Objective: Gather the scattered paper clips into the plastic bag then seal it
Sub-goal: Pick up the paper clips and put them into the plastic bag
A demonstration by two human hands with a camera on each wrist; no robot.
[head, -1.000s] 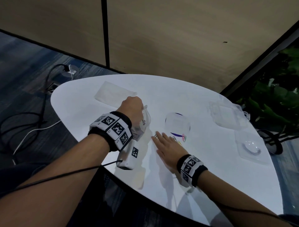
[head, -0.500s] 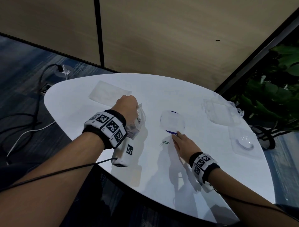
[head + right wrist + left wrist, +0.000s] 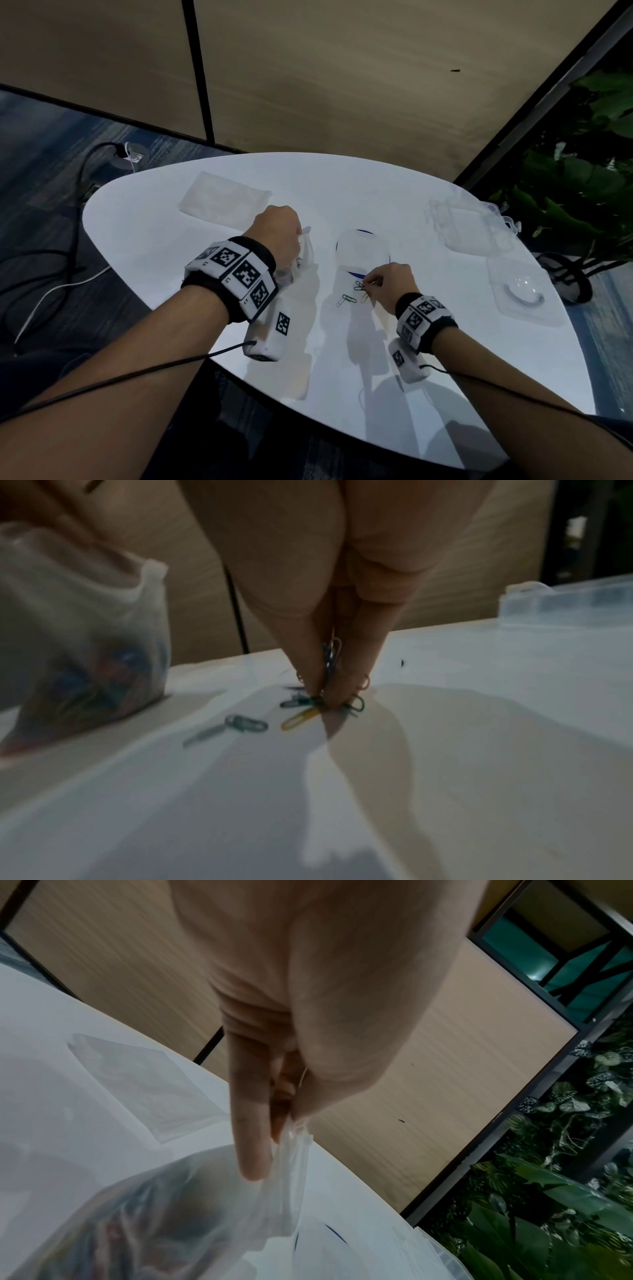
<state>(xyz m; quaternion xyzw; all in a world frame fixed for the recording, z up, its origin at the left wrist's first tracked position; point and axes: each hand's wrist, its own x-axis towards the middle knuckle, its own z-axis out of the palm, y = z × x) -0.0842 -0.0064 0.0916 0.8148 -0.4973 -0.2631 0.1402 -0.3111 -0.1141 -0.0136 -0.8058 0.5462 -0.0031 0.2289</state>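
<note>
We judge the job well along but not finished. Our left hand [image 3: 277, 233] pinches the top of the bag [image 3: 85, 653] between thumb and fingers [image 3: 250, 1123], holding it upright on the table [image 3: 171, 257] at about 10 o'clock from the right hand. Through its cloudy plastic we see a heap of coloured clips, so most of the gathering looks done. Our right hand [image 3: 390, 284] has thumb and fingertips [image 3: 310, 674] pressed together, pinching a small bunch of clips [image 3: 330, 656] right at the tabletop. Loose ones lie just beside them at about 8 o'clock: a yellow clip [image 3: 299, 719], a grey-blue clip [image 3: 246, 722], and a pale clip [image 3: 202, 735]. Left to do, as we read it: carry this pinch to the bag, collect those stragglers, then seal.

How many clips sit in the pinch we cannot count; the wrist view is blurred. The left hand covers the bag's mouth, so we cannot tell how wide it gapes. Whether more clips hide under the right hand is unclear.
</note>
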